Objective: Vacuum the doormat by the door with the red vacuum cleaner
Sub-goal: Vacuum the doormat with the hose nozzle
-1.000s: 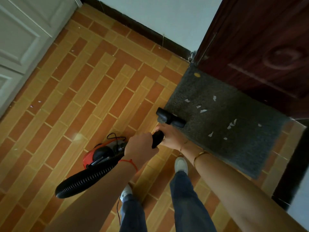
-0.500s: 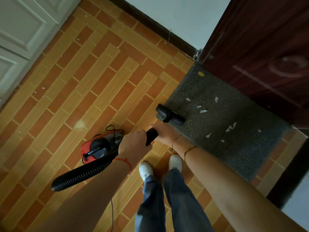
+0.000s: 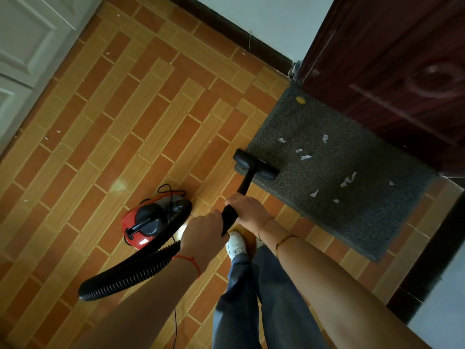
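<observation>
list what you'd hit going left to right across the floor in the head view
white cabinet door → red vacuum cleaner → left hand → floor nozzle → grey doormat with paper scraps → dark red door

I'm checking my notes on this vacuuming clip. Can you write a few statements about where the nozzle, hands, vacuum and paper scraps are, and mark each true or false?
1. The nozzle rests on the doormat at its near-left edge. True.
2. Both hands grip the black wand. True.
3. The paper scraps are already gone. False: white scraps lie across the doormat.
4. The red vacuum cleaner stands on the doormat. False: it sits on the tiled floor, left of the person's feet.
</observation>
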Demonstrator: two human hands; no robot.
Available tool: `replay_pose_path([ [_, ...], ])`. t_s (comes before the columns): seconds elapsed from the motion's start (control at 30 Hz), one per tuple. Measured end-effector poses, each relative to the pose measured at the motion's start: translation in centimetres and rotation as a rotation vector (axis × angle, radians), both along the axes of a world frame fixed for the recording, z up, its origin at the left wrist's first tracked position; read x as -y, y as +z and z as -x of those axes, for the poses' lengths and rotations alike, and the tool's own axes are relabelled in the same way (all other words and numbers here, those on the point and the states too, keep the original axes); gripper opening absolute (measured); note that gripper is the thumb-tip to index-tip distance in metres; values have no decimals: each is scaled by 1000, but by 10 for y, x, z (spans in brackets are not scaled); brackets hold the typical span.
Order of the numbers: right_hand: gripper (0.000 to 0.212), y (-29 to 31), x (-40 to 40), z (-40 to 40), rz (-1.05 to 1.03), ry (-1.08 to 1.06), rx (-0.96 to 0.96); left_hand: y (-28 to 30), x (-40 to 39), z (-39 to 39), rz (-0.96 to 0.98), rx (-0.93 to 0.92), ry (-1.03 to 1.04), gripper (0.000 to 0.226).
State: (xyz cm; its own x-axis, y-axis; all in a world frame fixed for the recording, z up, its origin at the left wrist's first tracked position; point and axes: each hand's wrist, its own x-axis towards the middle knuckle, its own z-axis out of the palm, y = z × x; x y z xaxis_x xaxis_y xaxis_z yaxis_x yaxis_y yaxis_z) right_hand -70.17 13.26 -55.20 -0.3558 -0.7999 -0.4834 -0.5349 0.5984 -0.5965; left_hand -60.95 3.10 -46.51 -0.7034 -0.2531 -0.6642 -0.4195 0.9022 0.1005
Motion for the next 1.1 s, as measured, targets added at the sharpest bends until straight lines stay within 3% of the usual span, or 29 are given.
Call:
replay_pose_path([
  [0.43,23,-11,13,-34,-16,-3,-102,-10,6,-34,27,28,48,24],
  [0.77,19,-14,0,5,-31,-95,-45,-25,-3,6,24,-32,23,26],
  [1.0,59,5,-6,33,-5,75,-4,-30,-18,38,27,-7,67,26],
  [1.1,37,10,-10,44,-49,143,-27,-28,-28,58,26,-2,57,22],
])
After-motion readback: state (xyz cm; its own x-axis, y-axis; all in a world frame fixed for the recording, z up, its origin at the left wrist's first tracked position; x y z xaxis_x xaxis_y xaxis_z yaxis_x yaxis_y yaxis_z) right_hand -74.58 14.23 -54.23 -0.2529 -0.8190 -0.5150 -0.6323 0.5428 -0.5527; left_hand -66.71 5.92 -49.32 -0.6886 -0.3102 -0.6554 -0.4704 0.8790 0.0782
